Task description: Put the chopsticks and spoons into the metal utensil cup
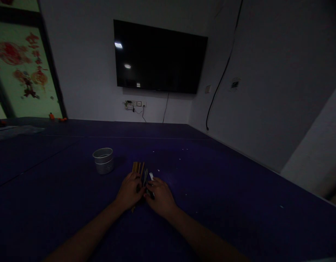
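Both our hands are down on the dark blue floor [225, 189], close together; the gap at the thumbs is too dark to say if they touch. Left hand [130, 191] lies over a set of brown sticks [134, 167], upper ends fanned out past the fingers, a lower tip poking out beneath the wrist. Sticks run mostly lengthwise away from us, so a palm across the middle probably steadies several at once. Can't make out whether the fingers actually grip them or just rest on top.

Right hand [161, 196] is bent in from the other side, fingers at a white flat-ended piece [151, 176]. A grey metal utensil [146, 174] sits between that and the sticks, tip pointing away, lower part lost among the fingers. Grip on either is hidden too. Hands facing inward like this likely hem the pieces into one narrow group, all roughly lined up the same way.

Metal cup [104, 165] stands upright, mouth up, left of the sticks and a bit further out, touching neither hand. Our read: that spot leaves the hands room while the cup is near enough to reach. Its inside bottom isn't visible.

Small white scraps [158, 170] are scattered right of the group. Wall-mounted TV [162, 58] is well beyond. Light's dim, fine detail is poor.
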The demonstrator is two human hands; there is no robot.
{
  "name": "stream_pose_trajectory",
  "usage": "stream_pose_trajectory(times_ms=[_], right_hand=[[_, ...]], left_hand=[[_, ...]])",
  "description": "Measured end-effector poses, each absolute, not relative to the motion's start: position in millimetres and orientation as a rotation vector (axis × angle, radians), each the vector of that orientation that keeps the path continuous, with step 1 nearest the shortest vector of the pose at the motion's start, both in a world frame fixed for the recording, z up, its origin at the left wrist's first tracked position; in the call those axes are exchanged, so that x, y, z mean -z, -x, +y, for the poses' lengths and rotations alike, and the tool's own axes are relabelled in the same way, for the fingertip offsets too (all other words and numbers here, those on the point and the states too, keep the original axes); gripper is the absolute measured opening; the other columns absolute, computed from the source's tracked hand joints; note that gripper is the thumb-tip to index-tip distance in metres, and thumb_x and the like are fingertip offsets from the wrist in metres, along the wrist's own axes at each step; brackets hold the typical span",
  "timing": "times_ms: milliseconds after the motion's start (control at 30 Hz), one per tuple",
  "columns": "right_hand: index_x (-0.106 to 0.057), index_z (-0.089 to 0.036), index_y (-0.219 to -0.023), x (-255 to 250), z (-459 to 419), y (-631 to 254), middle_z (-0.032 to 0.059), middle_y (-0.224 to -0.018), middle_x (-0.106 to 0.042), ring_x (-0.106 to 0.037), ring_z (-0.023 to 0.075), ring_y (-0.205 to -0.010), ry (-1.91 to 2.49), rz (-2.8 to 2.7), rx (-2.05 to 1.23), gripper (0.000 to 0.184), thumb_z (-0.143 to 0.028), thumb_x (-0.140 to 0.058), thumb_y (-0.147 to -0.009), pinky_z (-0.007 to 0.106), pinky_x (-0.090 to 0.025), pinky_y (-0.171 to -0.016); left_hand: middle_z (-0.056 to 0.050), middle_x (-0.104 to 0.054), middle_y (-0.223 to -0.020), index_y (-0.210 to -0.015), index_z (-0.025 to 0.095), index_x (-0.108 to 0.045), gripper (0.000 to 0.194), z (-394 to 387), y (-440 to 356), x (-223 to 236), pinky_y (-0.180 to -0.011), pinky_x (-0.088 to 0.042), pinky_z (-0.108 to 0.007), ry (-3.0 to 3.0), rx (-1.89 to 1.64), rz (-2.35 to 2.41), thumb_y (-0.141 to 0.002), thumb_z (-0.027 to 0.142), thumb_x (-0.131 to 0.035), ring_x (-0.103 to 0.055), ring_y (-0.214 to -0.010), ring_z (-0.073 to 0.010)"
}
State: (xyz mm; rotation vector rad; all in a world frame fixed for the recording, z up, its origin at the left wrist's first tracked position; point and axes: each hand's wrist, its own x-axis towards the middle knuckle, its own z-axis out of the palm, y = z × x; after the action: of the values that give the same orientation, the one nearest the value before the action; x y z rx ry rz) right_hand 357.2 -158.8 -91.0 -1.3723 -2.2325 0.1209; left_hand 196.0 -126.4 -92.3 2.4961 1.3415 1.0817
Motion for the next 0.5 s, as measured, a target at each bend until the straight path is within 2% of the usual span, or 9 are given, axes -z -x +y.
stream_pose_trajectory(times_ms=[500], right_hand=[[-0.068, -0.021, -0.098, 90.3, -158.5, -356.6, 0.0071, -0.11, -0.063, -0.048, 0.0266, -0.113, 1.393, -2.233, -0.113, 0.022, -0.028, -0.055, -0.082, 0.039, -0.038, -0.094]], left_hand=[[-0.008, -0.063, -0.098, -0.058, 0.018, -0.058, 0.011, -124.9, -195.7, 90.5, -0.089, -0.043, -0.042, -2.389, -1.155, 1.345, -0.068, 0.017, -0.053, -0.052, -0.103, -0.0249]])
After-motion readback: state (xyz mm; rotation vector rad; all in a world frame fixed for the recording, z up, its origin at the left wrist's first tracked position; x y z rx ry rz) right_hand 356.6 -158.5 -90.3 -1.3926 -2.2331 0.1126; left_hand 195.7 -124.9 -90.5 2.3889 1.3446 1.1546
